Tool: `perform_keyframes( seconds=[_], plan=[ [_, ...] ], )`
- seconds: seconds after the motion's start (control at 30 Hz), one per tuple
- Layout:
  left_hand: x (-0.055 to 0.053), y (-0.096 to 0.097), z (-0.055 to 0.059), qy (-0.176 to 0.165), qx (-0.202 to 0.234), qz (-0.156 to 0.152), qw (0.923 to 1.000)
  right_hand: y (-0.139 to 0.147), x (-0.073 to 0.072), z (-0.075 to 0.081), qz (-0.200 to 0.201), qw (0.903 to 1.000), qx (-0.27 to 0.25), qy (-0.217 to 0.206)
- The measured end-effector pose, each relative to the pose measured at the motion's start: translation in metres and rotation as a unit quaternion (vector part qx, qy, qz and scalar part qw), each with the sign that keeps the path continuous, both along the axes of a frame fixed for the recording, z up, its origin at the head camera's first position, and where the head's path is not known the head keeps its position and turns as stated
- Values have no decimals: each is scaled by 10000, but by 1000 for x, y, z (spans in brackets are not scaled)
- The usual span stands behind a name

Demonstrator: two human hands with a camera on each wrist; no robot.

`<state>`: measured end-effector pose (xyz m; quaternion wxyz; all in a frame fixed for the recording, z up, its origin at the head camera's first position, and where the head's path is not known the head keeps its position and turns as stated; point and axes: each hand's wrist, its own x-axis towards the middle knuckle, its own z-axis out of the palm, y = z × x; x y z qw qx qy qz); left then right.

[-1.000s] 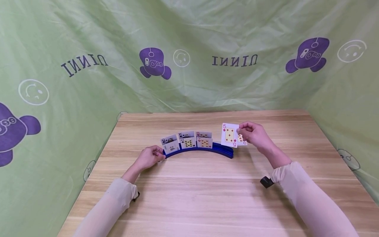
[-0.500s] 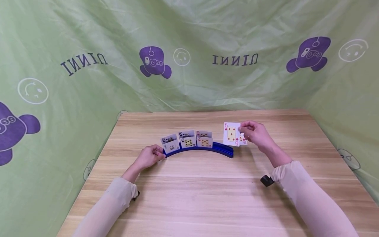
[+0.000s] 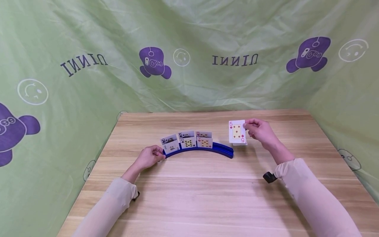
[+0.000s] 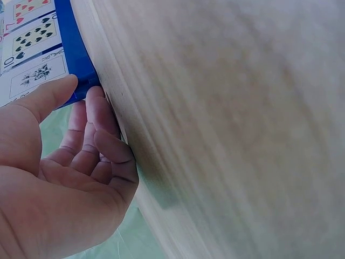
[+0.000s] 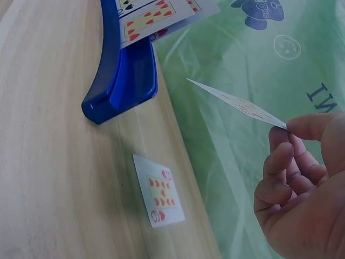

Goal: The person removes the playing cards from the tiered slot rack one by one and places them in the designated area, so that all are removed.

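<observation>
At the right, my right hand [image 3: 262, 132] pinches the edge of a five of diamonds card [image 3: 237, 131] between thumb and fingers, raised above the table. In the right wrist view that card appears nearly edge-on. Another playing card [image 5: 160, 193], with red hearts, lies face up on the table; in the head view the five mostly covers it. My left hand [image 3: 149, 157] grips the left end of a curved blue card holder [image 3: 222, 149], thumb on its front. Upright in the holder are a joker [image 3: 171, 147], a ten [image 3: 188, 143] and a seven [image 3: 204, 143] in front, with a queen, king and eight behind.
The holder's right section bears no cards. Wood-grain table [image 3: 189, 194] extends in front of it. A green curtain [image 3: 195, 89] with purple figures hangs behind the table and at both sides. A black strap piece [image 3: 269, 177] hangs at the right cuff.
My right hand has moved a little right and up with the five of diamonds, away from the holder. The card on the table is now mostly covered by it. My left hand stays put.
</observation>
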<state>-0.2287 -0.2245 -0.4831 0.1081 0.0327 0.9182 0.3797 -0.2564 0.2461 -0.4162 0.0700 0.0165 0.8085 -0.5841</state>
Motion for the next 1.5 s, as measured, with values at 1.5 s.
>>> perform_keyframes(
  seconds=[1.5],
  plan=[
    [2,1,2,-68,184,11,9998,44,-26,-23,-478,9971,508,-319]
  ],
)
